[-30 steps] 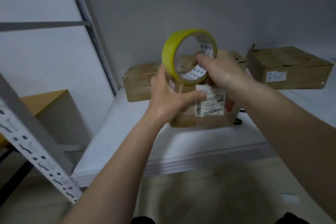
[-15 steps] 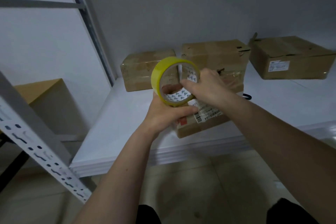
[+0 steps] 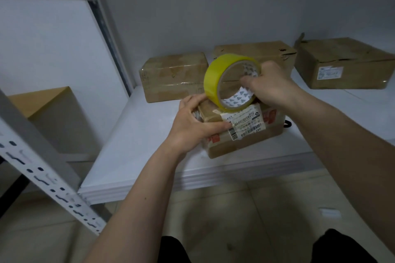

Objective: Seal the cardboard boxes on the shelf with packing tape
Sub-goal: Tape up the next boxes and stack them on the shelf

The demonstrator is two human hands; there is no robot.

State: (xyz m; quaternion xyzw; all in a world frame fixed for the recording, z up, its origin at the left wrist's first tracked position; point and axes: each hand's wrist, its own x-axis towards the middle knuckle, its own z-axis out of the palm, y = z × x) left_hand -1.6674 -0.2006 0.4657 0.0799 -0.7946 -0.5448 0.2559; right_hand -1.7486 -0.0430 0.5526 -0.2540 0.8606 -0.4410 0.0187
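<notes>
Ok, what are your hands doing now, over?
Right hand grips tape roll. Left hand holds front box on shelf. Nothing in the way.

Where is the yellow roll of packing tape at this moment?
In the head view, the yellow tape roll is centre frame, gripped by the right hand just above the labelled cardboard box at the shelf's front, which the left hand holds.
</notes>
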